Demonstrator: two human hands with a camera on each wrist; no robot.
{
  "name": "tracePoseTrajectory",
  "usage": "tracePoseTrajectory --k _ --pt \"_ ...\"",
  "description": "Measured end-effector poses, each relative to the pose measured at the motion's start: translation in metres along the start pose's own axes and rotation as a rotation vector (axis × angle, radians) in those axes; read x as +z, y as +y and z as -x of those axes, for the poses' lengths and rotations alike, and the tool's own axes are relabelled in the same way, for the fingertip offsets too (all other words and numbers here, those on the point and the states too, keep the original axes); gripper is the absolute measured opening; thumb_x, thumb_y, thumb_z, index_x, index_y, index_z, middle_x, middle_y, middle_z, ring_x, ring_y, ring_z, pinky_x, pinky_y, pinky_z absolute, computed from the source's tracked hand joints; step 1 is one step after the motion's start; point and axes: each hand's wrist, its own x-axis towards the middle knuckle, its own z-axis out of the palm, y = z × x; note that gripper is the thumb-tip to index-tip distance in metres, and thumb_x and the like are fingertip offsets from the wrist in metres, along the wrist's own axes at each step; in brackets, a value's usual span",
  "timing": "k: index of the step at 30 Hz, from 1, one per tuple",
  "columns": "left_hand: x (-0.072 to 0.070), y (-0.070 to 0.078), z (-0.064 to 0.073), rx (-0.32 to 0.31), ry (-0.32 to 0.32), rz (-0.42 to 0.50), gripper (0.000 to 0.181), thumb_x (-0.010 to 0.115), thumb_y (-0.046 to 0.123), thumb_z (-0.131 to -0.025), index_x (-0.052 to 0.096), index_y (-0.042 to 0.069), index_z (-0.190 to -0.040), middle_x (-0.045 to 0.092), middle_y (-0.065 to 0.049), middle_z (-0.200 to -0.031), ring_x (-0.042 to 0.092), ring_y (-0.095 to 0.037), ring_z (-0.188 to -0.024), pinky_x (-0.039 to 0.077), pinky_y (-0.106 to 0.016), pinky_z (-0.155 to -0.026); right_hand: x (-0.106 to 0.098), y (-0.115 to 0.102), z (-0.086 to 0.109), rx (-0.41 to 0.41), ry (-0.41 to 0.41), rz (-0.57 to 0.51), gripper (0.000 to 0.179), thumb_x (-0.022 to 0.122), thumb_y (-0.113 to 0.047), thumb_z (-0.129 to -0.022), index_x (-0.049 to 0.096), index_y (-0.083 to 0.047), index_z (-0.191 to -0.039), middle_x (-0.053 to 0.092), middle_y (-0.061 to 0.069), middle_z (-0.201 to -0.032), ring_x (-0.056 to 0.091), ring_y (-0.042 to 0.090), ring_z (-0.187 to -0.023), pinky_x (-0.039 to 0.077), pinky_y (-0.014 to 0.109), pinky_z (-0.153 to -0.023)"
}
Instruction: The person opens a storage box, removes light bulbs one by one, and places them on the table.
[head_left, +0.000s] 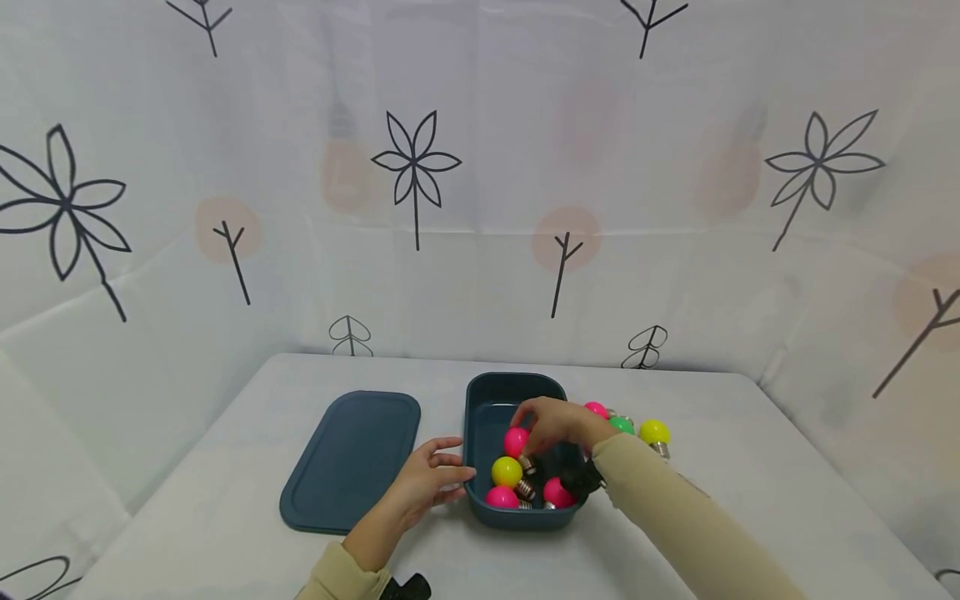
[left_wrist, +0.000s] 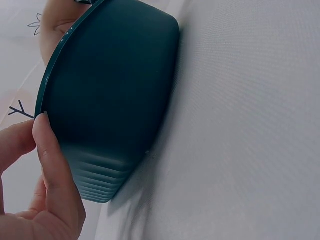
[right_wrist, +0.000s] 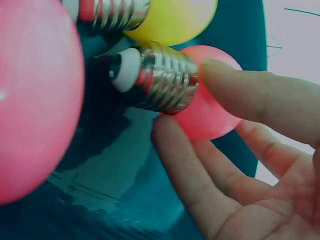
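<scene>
Over the dark teal box point(head_left: 522, 521), my right hand point(head_left: 558, 422) pinches a pink light bulb point(head_left: 516, 442). In the right wrist view the thumb and fingers are around this bulb point(right_wrist: 210, 112), near its silver screw base. Beneath it in the box lie a yellow bulb point(head_left: 507, 472) and pink bulbs point(head_left: 502, 497) at the near end. My left hand point(head_left: 422, 482) is at the box's left side with fingers spread. In the left wrist view the fingertips of this hand point(left_wrist: 52, 175) touch the box's rim and outer wall.
A flat dark teal lid point(head_left: 352, 458) lies on the white table point(head_left: 240, 467) left of the box. Right of the box, partly behind the right forearm, are a pink bulb point(head_left: 597, 409), a green bulb point(head_left: 622, 425) and a yellow bulb point(head_left: 655, 432). A patterned curtain point(head_left: 480, 275) hangs behind.
</scene>
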Motion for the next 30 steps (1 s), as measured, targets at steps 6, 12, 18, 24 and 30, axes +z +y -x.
tracePoseTrajectory --k 6,12,18,24,30 --pt "0.001 0.000 0.000 -0.002 0.002 -0.003 0.057 0.071 0.006 -0.081 0.043 0.000 -0.131 0.053 -0.014 -0.101 0.062 -0.017 -0.077 0.056 -0.031 -0.069 -0.007 -0.001 0.008 -0.062 0.073 -0.095 0.036 0.074 -0.003 -0.076 0.057 -0.005 -0.108 0.060 0.011 -0.091 0.062 0.022 -0.076 0.055 0.034 -0.072" --pt "0.001 -0.002 0.000 0.000 0.001 0.001 0.057 0.072 0.006 -0.081 0.043 0.000 -0.131 0.053 -0.014 -0.101 0.062 -0.017 -0.077 0.056 -0.031 -0.069 -0.010 -0.006 0.026 -0.096 0.146 -0.142 0.041 0.074 -0.013 -0.079 0.054 -0.004 -0.113 0.058 0.012 -0.097 0.063 0.021 -0.076 0.054 0.036 -0.076" --pt "0.000 -0.002 -0.001 -0.001 0.005 0.006 0.058 0.072 0.007 -0.081 0.043 0.000 -0.131 0.053 -0.013 -0.101 0.061 -0.017 -0.077 0.056 -0.031 -0.069 -0.012 -0.004 0.043 -0.142 0.212 -0.177 0.046 0.075 -0.019 -0.079 0.053 -0.002 -0.116 0.057 0.012 -0.096 0.065 0.026 -0.079 0.054 0.039 -0.079" --pt "-0.001 -0.002 0.000 -0.001 0.010 -0.003 0.058 0.072 0.007 -0.081 0.043 0.000 -0.131 0.053 -0.013 -0.100 0.061 -0.018 -0.076 0.056 -0.031 -0.069 -0.012 0.004 0.056 -0.149 0.298 -0.191 0.047 0.075 -0.025 -0.079 0.054 -0.002 -0.115 0.057 0.012 -0.093 0.065 0.030 -0.080 0.054 0.038 -0.077" --pt "0.000 -0.002 0.000 0.001 0.007 0.002 0.058 0.072 0.007 -0.081 0.043 0.000 -0.131 0.053 -0.014 -0.101 0.061 -0.017 -0.076 0.056 -0.031 -0.070 -0.012 0.018 0.069 -0.096 0.413 -0.165 0.053 0.075 -0.035 -0.078 0.054 -0.004 -0.116 0.058 0.009 -0.091 0.064 0.023 -0.073 0.054 0.038 -0.075"
